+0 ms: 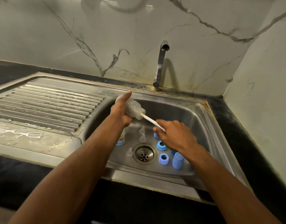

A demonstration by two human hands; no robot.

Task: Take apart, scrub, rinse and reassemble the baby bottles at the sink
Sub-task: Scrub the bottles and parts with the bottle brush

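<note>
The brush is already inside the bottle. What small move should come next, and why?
Probably push and twist the brush handle deeper with the right hand while the left hand keeps its grip on the bottle: the bottle looks soapy, and the tap is not running.

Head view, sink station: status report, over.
Left hand grips clear plastic bottle. Right hand holds white brush handle inside it. Nothing in the way.

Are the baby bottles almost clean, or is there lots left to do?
About midway, it looks. Taking apart seems done: blue rings, clear teats and a blue cap lie loose in the sink. Now the left hand grips a sudsy bottle while the right hand works the brush handle inside it. The tap is off, so rinsing and reassembly remain, and another bottle waits.
</note>
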